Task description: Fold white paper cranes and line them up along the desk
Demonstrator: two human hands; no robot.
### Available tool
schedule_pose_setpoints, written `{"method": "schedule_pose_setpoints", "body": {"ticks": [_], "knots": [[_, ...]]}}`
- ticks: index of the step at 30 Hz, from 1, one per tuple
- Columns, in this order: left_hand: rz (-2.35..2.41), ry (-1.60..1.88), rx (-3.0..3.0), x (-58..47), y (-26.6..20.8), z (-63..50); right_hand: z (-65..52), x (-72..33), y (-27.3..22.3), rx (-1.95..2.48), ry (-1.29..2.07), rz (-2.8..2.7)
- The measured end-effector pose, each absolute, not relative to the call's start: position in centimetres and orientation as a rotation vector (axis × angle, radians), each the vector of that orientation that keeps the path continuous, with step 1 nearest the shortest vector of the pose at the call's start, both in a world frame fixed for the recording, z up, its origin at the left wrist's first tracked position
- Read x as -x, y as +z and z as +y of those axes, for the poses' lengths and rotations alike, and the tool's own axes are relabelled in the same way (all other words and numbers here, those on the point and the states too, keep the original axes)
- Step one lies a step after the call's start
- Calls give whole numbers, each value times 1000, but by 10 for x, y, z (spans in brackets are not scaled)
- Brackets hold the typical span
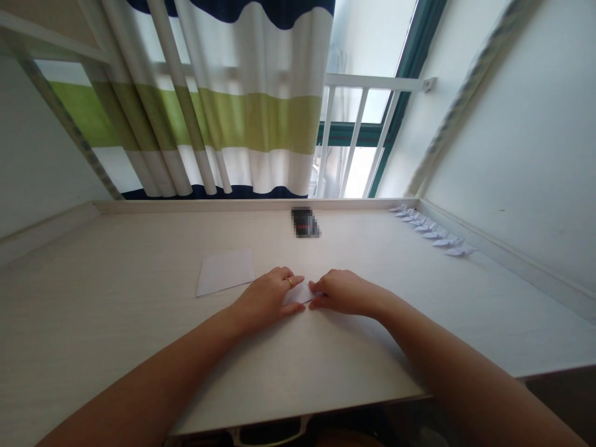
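Between my two hands lies a small folded piece of white paper (300, 293), flat on the pale desk. My left hand (272, 295), with a ring on one finger, grips its left side between thumb and fingers. On the right side my right hand (342, 292) pinches the paper's edge, thumb near me and fingers beyond. Both palms hide part of the folds. Just left of my left hand rests a flat sheet of white paper (224, 272).
A row of several small folded white paper figures (431, 233) runs along the right side of the desk (116, 323). Near the back edge sits a dark, pixelated object (305, 222). Behind the desk hang striped curtains (261, 124) beside a window with a white railing (358, 118).
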State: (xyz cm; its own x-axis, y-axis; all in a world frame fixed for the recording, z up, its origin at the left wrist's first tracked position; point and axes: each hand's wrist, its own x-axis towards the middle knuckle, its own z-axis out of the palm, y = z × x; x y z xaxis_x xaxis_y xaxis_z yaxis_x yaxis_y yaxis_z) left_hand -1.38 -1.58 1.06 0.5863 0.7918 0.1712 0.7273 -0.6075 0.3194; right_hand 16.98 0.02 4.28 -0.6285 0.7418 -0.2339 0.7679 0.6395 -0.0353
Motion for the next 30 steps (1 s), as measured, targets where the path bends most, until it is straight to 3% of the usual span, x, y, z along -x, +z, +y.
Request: {"method": "schedule_pose_setpoints", "body": {"ticks": [10, 20, 30], "knots": [[1168, 584, -2411, 12, 2, -13, 9, -177, 30, -1223, -322, 2969], [1257, 724, -2112, 14, 2, -6, 11, -172, 29, -1008, -36, 3096], [1290, 725, -2028, 13, 5, -7, 11, -173, 28, -949, -159, 3173]]}}
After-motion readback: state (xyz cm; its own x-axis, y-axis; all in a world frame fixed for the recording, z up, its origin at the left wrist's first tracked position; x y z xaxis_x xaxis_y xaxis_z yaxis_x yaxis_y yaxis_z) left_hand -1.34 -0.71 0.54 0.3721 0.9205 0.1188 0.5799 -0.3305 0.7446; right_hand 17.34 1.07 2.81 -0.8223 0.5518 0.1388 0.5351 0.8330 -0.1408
